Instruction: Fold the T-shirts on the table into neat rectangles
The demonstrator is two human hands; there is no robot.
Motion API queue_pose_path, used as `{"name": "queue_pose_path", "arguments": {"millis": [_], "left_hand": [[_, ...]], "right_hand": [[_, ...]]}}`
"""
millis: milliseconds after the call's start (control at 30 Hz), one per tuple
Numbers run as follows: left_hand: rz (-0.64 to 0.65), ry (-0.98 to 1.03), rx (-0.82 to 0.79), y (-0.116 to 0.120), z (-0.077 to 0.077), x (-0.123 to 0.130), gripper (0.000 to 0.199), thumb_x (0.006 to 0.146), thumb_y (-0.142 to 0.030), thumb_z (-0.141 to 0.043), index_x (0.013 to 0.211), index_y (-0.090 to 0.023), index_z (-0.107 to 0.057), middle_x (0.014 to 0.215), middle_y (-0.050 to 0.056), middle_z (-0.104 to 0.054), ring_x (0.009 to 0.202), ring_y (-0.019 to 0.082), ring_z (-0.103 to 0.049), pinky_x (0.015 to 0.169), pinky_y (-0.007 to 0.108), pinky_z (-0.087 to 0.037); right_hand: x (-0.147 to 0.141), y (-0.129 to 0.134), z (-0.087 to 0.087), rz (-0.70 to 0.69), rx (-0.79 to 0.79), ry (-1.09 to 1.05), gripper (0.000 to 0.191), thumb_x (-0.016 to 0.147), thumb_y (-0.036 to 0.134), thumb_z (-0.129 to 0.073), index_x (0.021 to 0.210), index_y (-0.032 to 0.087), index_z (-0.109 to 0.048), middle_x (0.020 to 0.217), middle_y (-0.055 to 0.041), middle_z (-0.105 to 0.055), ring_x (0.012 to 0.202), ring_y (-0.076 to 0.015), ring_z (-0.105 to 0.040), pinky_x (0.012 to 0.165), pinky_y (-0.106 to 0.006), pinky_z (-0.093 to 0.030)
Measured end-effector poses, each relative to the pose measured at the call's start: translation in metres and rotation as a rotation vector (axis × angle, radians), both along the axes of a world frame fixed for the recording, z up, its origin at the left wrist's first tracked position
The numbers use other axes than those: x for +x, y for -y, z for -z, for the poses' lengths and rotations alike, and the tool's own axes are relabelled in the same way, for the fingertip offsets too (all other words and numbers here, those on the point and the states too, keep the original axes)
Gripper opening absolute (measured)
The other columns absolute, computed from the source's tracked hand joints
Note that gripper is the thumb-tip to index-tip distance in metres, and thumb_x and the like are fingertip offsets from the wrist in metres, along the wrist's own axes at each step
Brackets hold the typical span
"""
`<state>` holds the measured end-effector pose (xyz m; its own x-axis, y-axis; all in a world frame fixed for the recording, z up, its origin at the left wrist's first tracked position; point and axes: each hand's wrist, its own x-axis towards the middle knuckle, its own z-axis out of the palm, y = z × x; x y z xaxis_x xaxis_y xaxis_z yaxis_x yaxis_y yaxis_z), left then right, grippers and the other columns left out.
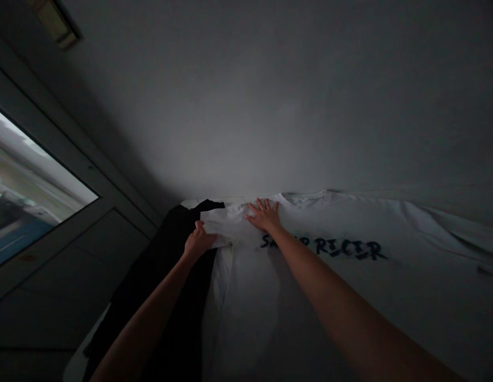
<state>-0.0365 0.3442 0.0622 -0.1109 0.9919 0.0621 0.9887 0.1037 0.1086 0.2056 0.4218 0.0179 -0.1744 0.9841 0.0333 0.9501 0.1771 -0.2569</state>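
A white T-shirt [246,297] with dark lettering across its chest lies spread out, its neckline near the wall. My left hand [199,240] is at the end of the shirt's left-side sleeve, fingers closed on the sleeve's edge. Spread flat on the shoulder of the same shirt is my right hand [265,215], its fingers apart and holding nothing. Under the sleeve and to the left lies a black garment [162,265]. My right forearm covers part of the lettering.
A grey wall [290,106] rises behind the garments. On the left stands a door [71,254] with a glass pane. A small box-like fixture [57,24] is on the wall at the upper left. The light is dim.
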Motion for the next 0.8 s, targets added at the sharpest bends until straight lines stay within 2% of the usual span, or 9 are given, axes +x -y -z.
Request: {"name": "queue_pose_path", "arguments": {"millis": [167, 267, 333, 433, 500, 600, 667, 733, 800], "left_hand": [[0.089, 0.270, 0.008, 0.016, 0.008, -0.022, 0.056, 0.073, -0.018, -0.069, 0.121, -0.019, -0.041, 0.101, 0.002, -0.061, 0.091, 0.018, -0.064, 0.078, 0.027, -0.051], [0.094, 0.179, -0.070, 0.020, -0.002, -0.032, 0.045, 0.067, -0.014, -0.071, 0.108, -0.020, -0.053, 0.091, 0.000, -0.059, 0.095, 0.019, -0.062, 0.081, 0.027, -0.050], [0.088, 0.064, -0.127, 0.022, -0.012, -0.031, 0.038, 0.069, -0.013, -0.069, 0.105, -0.019, -0.059, 0.095, 0.003, -0.059, 0.096, 0.021, -0.063, 0.083, 0.030, -0.049], [0.036, -0.142, -0.068, 0.019, -0.022, -0.003, 0.034, 0.079, -0.014, -0.058, 0.112, -0.020, -0.063, 0.116, 0.012, -0.057, 0.101, 0.027, -0.064, 0.085, 0.039, -0.050], [0.098, -0.193, 0.048, 0.008, -0.021, 0.033, 0.039, 0.085, -0.016, -0.051, 0.122, -0.019, -0.061, 0.129, 0.016, -0.054, 0.112, 0.031, -0.060, 0.093, 0.045, -0.048], [0.304, -0.105, 0.135, -0.016, -0.003, 0.092, 0.048, 0.094, -0.018, -0.039, 0.141, -0.015, -0.047, 0.145, 0.016, -0.048, 0.135, 0.026, -0.044, 0.111, 0.042, -0.036], [0.370, -0.057, 0.113, -0.030, 0.013, 0.112, 0.050, 0.098, -0.021, -0.032, 0.147, -0.015, -0.041, 0.153, 0.014, -0.042, 0.142, 0.024, -0.036, 0.115, 0.041, -0.031], [0.291, -0.066, 0.090, -0.040, 0.023, 0.110, 0.050, 0.100, -0.029, -0.031, 0.149, -0.020, -0.040, 0.156, 0.012, -0.037, 0.143, 0.026, -0.034, 0.116, 0.046, -0.029], [0.079, -0.118, 0.062, -0.050, 0.024, 0.093, 0.051, 0.099, -0.035, -0.035, 0.148, -0.022, -0.043, 0.156, 0.013, -0.037, 0.143, 0.032, -0.035, 0.115, 0.054, -0.026]], "right_hand": [[0.001, 0.000, 0.001, 0.006, 0.006, -0.011, 0.070, 0.094, 0.070, -0.028, 0.154, 0.034, -0.030, 0.164, -0.0071, -0.017, 0.149, -0.0386, -0.011, 0.113, -0.068, -0.002], [0.001, -0.001, 0.002, 0.003, 0.008, -0.015, 0.069, 0.093, 0.069, -0.029, 0.153, 0.034, -0.031, 0.164, -0.0068, -0.017, 0.149, -0.0386, -0.011, 0.113, -0.068, -0.002], [0.001, -0.002, 0.003, 0.001, 0.011, -0.018, 0.069, 0.093, 0.069, -0.030, 0.153, 0.034, -0.032, 0.164, -0.0068, -0.017, 0.149, -0.0387, -0.011, 0.113, -0.069, -0.001], [0.001, -0.002, 0.004, -0.007, 0.020, -0.025, 0.069, 0.093, 0.069, -0.030, 0.153, 0.034, -0.032, 0.164, -0.0075, -0.018, 0.148, -0.0392, -0.012, 0.112, -0.069, -0.002], [0.001, -0.001, 0.005, -0.015, 0.034, -0.030, 0.070, 0.093, 0.069, -0.031, 0.153, 0.033, -0.033, 0.164, -0.0082, -0.019, 0.148, -0.0400, -0.014, 0.112, -0.070, -0.004], [0.002, 0.001, 0.006, -0.013, 0.098, -0.014, 0.065, 0.096, 0.064, -0.031, 0.152, 0.032, -0.034, 0.163, -0.0097, -0.022, 0.147, -0.0403, -0.016, 0.111, -0.071, -0.008], [0.002, 0.001, 0.006, -0.008, 0.110, 0.009, 0.059, 0.098, 0.056, -0.032, 0.152, 0.032, -0.035, 0.162, -0.0088, -0.023, 0.147, -0.0387, -0.018, 0.111, -0.070, -0.009], [0.001, 0.001, 0.006, -0.003, 0.089, 0.011, 0.054, 0.099, 0.049, -0.032, 0.151, 0.034, -0.035, 0.163, -0.0060, -0.023, 0.147, -0.0363, -0.018, 0.112, -0.068, -0.009], [0.000, -0.002, 0.006, 0.004, 0.066, -0.009, 0.053, 0.099, 0.047, -0.032, 0.151, 0.037, -0.035, 0.163, -0.0039, -0.022, 0.148, -0.0350, -0.018, 0.114, -0.067, -0.006]]}}
